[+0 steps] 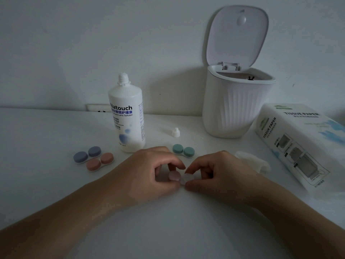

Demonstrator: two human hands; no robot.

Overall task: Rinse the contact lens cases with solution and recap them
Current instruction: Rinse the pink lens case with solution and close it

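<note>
At the near middle of the white surface (pixel 46 139), in the head view, a pale pink contact lens case (pixel 178 177) lies between the two hands, its long axis running left to right across the person's front. The left hand (pixel 149 171) curls over the left cup, its grip pinching the pink cap (pixel 174 176) between thumb and fingertips. The right hand (pixel 214 174) meets it from the other side, its grip pinching the right end of the case, where the cup looks paler; whether a cap sits on that cup I cannot tell in this dim light. Both hands are equally near, each on its own end, so the coming twist likely turns on that sideways axis: one hand steadies the body while the other turns a cap.

Behind the hands, the solution bottle (pixel 127 116) stands upright and uncapped, nearer the left hand, and its small white cap (pixel 175 132) rests apart to its right. A teal case (pixel 183 150) lies just beyond the fingertips with both caps on. A purple case (pixel 87 154) and an orange case (pixel 99 161) lie side by side well to the left, also capped. A crumpled tissue (pixel 253 161) sits just right of the right hand, beside a tissue paper pack (pixel 298 146). A small white bin (pixel 235 105) stands at the back with its lid up.

Judging from three capped cases, this pink one seems the last in hand.
</note>
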